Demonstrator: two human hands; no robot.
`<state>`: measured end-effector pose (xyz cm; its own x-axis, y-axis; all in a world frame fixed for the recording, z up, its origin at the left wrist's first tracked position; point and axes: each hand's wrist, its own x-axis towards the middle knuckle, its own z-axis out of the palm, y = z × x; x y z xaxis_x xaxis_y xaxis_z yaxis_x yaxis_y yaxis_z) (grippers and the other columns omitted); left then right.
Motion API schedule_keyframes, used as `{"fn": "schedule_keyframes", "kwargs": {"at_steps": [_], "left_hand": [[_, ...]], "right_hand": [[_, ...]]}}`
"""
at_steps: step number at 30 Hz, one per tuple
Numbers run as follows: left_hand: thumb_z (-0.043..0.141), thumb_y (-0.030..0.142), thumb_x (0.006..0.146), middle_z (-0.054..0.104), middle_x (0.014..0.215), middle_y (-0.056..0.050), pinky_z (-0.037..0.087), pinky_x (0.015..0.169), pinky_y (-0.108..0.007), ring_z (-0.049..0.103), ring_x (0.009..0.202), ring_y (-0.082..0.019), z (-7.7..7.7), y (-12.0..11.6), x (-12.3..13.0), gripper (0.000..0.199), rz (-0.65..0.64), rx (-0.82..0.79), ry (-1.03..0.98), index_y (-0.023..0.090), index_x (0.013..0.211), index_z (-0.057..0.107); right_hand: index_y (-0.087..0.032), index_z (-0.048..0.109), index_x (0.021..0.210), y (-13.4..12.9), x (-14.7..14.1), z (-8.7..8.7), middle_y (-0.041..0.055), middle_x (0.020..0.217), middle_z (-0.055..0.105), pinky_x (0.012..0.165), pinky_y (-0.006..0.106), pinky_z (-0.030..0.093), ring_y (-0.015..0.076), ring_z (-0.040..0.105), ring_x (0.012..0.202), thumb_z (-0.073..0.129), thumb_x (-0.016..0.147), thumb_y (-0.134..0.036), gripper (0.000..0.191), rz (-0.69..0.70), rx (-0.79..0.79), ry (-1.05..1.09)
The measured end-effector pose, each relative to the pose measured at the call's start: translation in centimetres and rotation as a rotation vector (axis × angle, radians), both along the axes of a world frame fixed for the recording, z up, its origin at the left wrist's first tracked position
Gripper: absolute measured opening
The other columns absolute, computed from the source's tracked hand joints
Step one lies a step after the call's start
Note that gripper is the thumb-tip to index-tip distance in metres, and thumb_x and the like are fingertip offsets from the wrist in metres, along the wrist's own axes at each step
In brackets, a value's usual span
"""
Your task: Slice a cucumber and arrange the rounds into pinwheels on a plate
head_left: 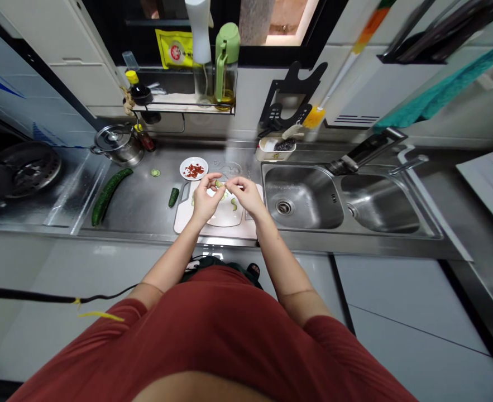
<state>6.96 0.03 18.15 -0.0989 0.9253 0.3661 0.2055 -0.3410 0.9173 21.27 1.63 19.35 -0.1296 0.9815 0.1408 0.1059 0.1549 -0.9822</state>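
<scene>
Working over the white board (182, 221), the left hand (205, 203) pinched a cucumber piece (218, 183), the right hand's (248, 197) fingers together beside it.

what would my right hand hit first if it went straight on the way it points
Most likely your left hand or the green piece at its fingertips; whether the right hand touches them is unclear.

Plate (194, 168) behind cutting board (185, 219); sink (309, 192) right; pot (123, 149) back left.
</scene>
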Motion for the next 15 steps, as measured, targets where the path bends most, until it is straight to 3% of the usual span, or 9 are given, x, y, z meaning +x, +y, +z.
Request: {"fn": "schedule_keyframes", "kwargs": {"at_steps": [4, 9, 15], "left_hand": [[0.063, 0.024, 0.078, 0.064, 0.09, -0.002, 0.046, 0.077, -0.023, 0.059, 0.081, -0.012, -0.4, 0.1, 0.4, 0.029, 0.039, 0.022, 0.047, 0.019, 0.107, 0.059], [0.066, 0.024, 0.075, 0.065, 0.09, -0.002, 0.047, 0.072, -0.023, 0.059, 0.076, -0.011, -1.7, 0.8, 0.6, 0.031, -0.031, -0.075, -0.033, 0.018, 0.104, 0.062], [0.066, 0.026, 0.072, 0.068, 0.084, -0.003, 0.047, 0.069, -0.023, 0.058, 0.069, -0.01, -7.0, 2.5, 0.8, 0.023, -0.109, -0.317, -0.054, 0.016, 0.092, 0.067]], "right_hand": [[-0.017, 0.061, 0.073, 0.2, 0.2, -0.4, 0.0, 0.075, 0.062, 0.073, 0.027, 0.043, 0.0144, 0.056, 0.076, 0.059, 0.076, -0.041, 0.024, 0.003, 0.008, -0.033], [-0.017, 0.059, 0.074, 1.3, 1.2, -2.1, -0.0013, 0.07, 0.059, 0.067, 0.025, 0.042, 0.0132, 0.053, 0.069, 0.058, 0.076, -0.04, 0.023, 0.05, 0.001, -0.094], [-0.015, 0.064, 0.075, 3.2, 3.1, -5.1, -0.0006, 0.068, 0.062, 0.062, 0.022, 0.037, 0.0122, 0.052, 0.064, 0.056, 0.078, -0.027, 0.015, 0.137, -0.001, -0.466]]}}
